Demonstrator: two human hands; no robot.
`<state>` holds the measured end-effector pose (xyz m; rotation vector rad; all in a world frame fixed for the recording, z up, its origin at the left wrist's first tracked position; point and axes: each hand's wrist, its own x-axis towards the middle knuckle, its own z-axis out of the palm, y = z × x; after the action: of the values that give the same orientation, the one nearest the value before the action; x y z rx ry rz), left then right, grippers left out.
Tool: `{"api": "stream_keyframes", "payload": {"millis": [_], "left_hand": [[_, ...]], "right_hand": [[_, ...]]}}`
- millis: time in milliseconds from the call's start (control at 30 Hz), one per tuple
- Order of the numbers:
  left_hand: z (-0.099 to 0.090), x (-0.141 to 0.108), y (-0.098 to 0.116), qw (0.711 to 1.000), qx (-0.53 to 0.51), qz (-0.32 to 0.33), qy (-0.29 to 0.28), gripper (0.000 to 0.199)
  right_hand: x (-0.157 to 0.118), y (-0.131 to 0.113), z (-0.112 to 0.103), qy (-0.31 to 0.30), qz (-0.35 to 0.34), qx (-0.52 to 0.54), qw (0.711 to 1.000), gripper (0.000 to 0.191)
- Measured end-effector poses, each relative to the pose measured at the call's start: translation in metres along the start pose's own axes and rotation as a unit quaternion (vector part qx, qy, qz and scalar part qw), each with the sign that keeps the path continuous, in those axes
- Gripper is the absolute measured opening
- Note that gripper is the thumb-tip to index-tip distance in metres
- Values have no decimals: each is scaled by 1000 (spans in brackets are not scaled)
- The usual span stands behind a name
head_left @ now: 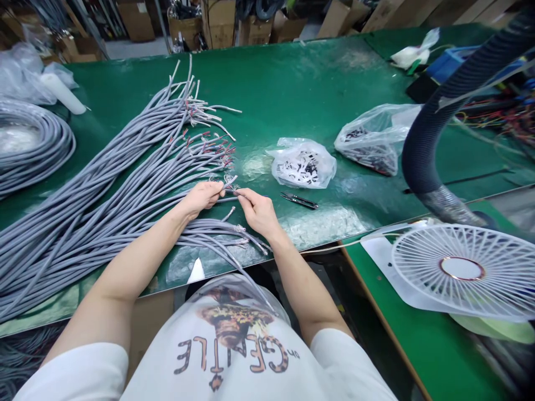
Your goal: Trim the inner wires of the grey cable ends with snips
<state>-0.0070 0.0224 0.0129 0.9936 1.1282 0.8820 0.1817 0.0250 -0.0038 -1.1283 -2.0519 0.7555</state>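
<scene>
My left hand (205, 196) pinches a grey cable close to its stripped end, above a spread of many grey cables (137, 161). At the cable's frayed wire end (229, 182), the fingers of my right hand (257, 208) are closed on the thin strands. Both hands almost meet there. Stripped ends with red and white wires (225, 153) lie just beyond my left hand. To the right of my right hand rest black thread snips (299, 200). Behind them sits an open plastic bag (304, 162) of small white and black pieces.
A second clear bag (374, 139) lies further right, beside a thick dark hose (430, 128). A white fan (463, 270) stands at the lower right. Coiled grey cable (33, 142) fills the left, near a white roll (63, 93). Cardboard boxes (219, 25) line the back.
</scene>
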Motion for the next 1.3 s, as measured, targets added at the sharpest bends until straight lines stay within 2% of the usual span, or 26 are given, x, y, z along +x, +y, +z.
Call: {"api": "stream_keyframes", "payload": {"millis": [267,633,1300], "left_hand": [[4,-1,3,1000,7,-10,10,37],[3,-1,0,1000,-1,-5,14,39],[3,0,0,1000,1,-6,18,39]], "right_hand": [[1,2,3,16,-32,56,998,27],[-1,2,2,16,-16,31,999,26],[-1,7,5,25,-18,61,998,26]]}}
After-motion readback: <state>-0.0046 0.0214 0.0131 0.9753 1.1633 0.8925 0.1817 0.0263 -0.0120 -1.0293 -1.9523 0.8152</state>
